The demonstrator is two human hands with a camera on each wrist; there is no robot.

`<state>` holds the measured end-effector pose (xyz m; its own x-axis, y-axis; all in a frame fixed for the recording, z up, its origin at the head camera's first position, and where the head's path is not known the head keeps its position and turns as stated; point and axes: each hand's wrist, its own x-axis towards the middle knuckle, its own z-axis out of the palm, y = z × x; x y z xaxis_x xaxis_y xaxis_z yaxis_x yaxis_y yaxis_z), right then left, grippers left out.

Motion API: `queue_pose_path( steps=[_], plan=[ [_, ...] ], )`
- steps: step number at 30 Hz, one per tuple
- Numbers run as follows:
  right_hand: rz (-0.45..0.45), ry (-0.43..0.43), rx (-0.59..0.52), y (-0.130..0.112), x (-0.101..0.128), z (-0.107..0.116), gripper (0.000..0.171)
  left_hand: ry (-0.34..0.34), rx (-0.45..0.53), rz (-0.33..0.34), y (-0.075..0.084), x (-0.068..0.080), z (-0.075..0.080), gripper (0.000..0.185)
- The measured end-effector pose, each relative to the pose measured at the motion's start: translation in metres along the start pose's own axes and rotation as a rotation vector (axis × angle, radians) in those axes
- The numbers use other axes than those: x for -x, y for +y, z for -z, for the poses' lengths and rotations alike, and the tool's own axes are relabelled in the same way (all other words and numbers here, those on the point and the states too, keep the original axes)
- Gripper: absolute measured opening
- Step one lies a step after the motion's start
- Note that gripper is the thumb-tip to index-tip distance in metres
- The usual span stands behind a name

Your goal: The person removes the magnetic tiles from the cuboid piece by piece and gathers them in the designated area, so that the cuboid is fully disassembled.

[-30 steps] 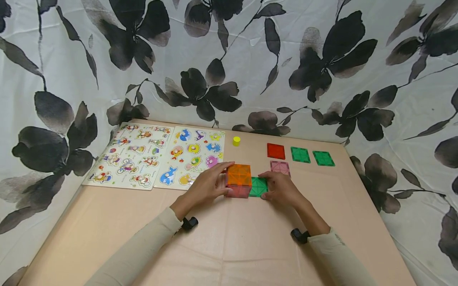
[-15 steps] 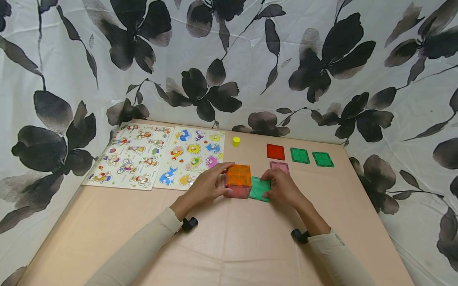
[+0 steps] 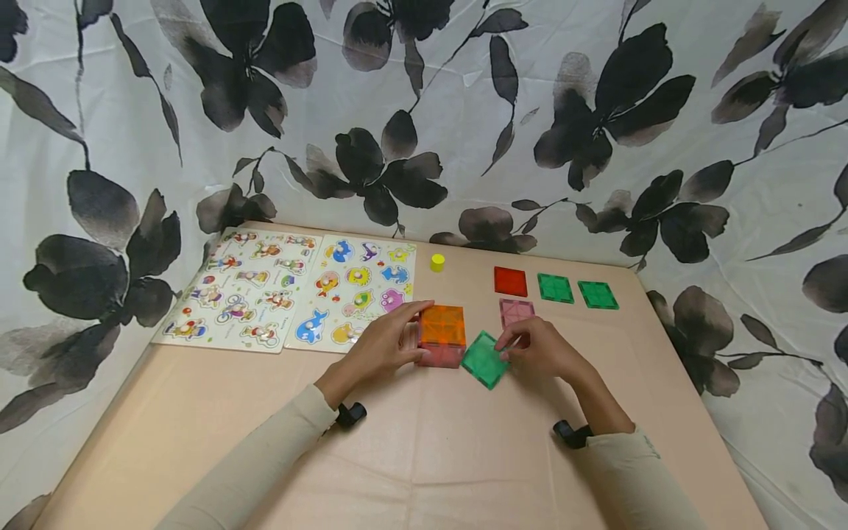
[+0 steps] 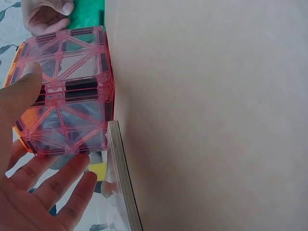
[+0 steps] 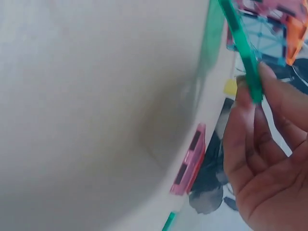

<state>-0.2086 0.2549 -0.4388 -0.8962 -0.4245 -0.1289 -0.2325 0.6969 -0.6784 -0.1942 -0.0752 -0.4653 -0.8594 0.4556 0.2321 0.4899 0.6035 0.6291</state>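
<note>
A: Green magnetic tile (image 3: 485, 359) location?
B: Lifted off the tabletop (image 3: 424, 456), tilted, just right of the tile cube (image 3: 442, 335); right hand (image 3: 539, 352) grip pinches it.
A: Left hand (image 3: 384, 344)?
B: Grip grasps the cube's left side.
</note>
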Motion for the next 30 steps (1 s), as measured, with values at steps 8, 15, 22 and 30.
queue_pose_path(
  steps=[8,15,22,30],
  plan=[
    [-0.106,0.057,-0.194,0.012,0.015,0.014,0.011,0.004,-0.005,-0.011,0.001,0.000,0.001,0.085],
    [-0.173,0.144,-0.377,0.029,0.029,0.025,0.025,-0.002,0.005,0.001,0.003,0.000,0.001,0.085],
    [-0.199,0.253,-0.473,0.039,0.038,0.040,0.033,0.006,0.015,-0.004,0.002,0.001,0.002,0.086],
    [-0.207,0.338,-0.510,0.056,0.044,0.056,0.037,0.003,0.024,-0.005,0.000,0.001,0.001,0.085]
  ],
)
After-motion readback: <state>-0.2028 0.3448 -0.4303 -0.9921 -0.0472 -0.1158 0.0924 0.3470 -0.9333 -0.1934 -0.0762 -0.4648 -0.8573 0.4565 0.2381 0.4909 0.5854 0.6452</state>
